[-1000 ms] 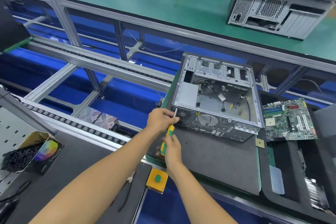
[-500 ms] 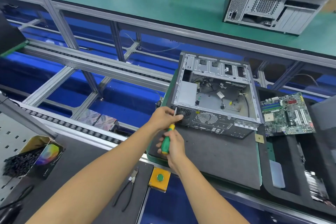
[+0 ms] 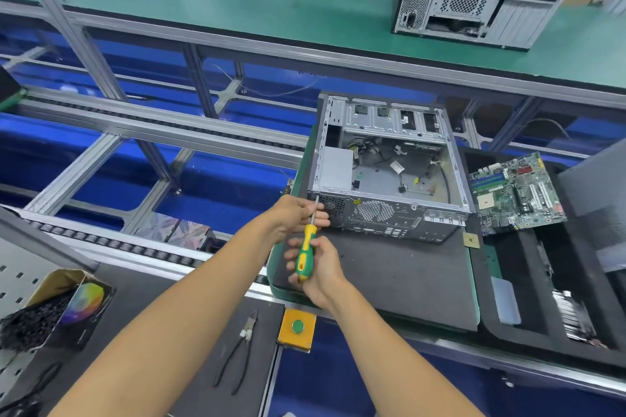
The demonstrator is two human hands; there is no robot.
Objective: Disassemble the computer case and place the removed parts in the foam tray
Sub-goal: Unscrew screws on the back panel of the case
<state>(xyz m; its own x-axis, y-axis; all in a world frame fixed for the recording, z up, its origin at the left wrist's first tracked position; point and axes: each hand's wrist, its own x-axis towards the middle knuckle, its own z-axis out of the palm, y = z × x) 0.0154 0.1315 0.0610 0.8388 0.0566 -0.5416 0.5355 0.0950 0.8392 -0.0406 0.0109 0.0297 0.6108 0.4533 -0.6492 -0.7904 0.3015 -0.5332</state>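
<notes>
An open grey computer case (image 3: 386, 166) lies on a dark mat (image 3: 389, 274), its rear panel facing me. My right hand (image 3: 316, 269) grips the green and yellow handle of a screwdriver (image 3: 306, 252). The metal shaft points up at the case's near left rear corner. My left hand (image 3: 298, 213) pinches that shaft just below the tip, beside the corner. A green motherboard (image 3: 516, 193) lies in the black foam tray (image 3: 528, 284) to the right of the case.
Black pliers (image 3: 242, 349) and a yellow box with a green button (image 3: 297, 328) lie at the bench's front edge. A carton of black parts (image 3: 50, 308) sits left. Another case (image 3: 474, 0) stands on the far green bench. Conveyor rails run between.
The screwdriver handle has slid back toward me in my right hand, with more shaft showing. My left hand stays at the case corner. The view has tilted slightly.
</notes>
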